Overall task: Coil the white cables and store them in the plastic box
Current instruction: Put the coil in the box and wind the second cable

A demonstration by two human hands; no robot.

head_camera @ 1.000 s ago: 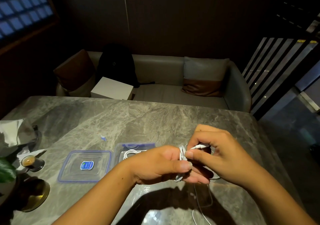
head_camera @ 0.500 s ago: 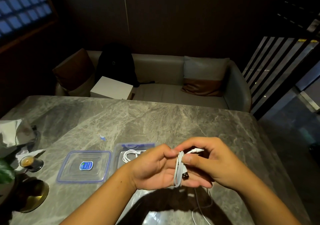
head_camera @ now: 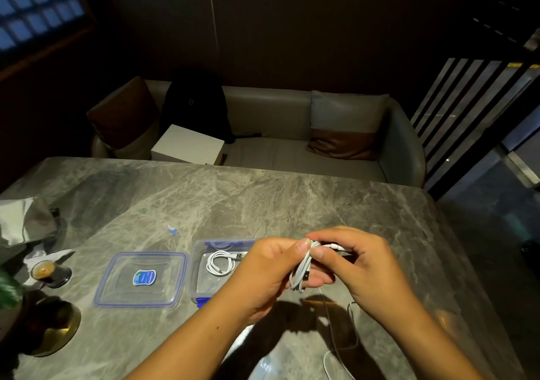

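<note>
A coiled white cable bundle [head_camera: 301, 271] hangs between both hands above the marble table. My left hand [head_camera: 263, 271] grips the bundle with thumb and fingers. My right hand [head_camera: 362, 265] pinches the cable's white plug end at the top of the bundle. The clear plastic box [head_camera: 196, 262] with blue clips sits just left of my left hand, partly hidden by it. Inside the box lies another coiled white cable [head_camera: 220, 262]. Another white cable [head_camera: 350, 318] trails loose on the table below my right hand.
The box's clear lid [head_camera: 122, 289] with a blue sticker lies left of the box. A small glass of dark drink [head_camera: 46, 271] and a brass-coloured base [head_camera: 55, 333] stand at the left edge. A sofa [head_camera: 280, 151] runs behind the table [head_camera: 233, 198].
Both hands shifted slightly right and up with the bundle. The coil now hangs longer below my left thumb, and the box's contents show more.
</note>
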